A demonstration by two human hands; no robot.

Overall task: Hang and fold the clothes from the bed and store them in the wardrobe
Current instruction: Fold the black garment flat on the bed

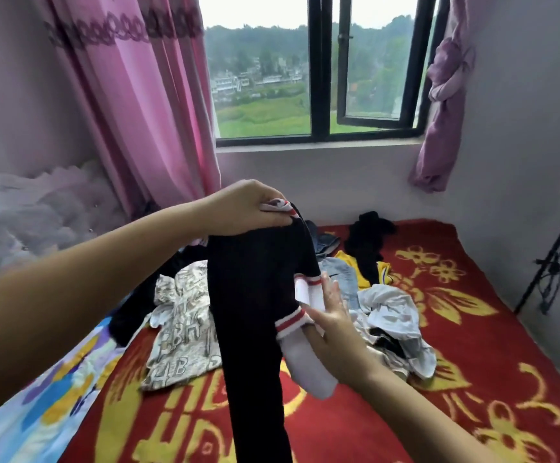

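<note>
Early stage, nearly everything left to do.

Left side: left hand (248, 208) raised over the bed (472, 329), fingers pinched on the white-and-red trimmed top edge of a black garment (251, 312), which hangs straight down from that grip above the bedspread. Not folded and no hanger on it.

Behind it on the bed: printed beige top (178, 329) lying crumpled and unfolded.

Middle: right hand (333, 324) at the garment's striped white cuffs, fingers straight and spread against the fabric, not curled round it. Looks like it is sorting out the sleeves.

Right: loose pile waiting — denim piece (342, 275), yellow item (350, 262), black clump (370, 238), rumpled white garment (395, 315). None folded.

Wardrobe not in view, no hangers visible, so nothing shows as stored. My read: one item in hand, at least five to go.
</note>
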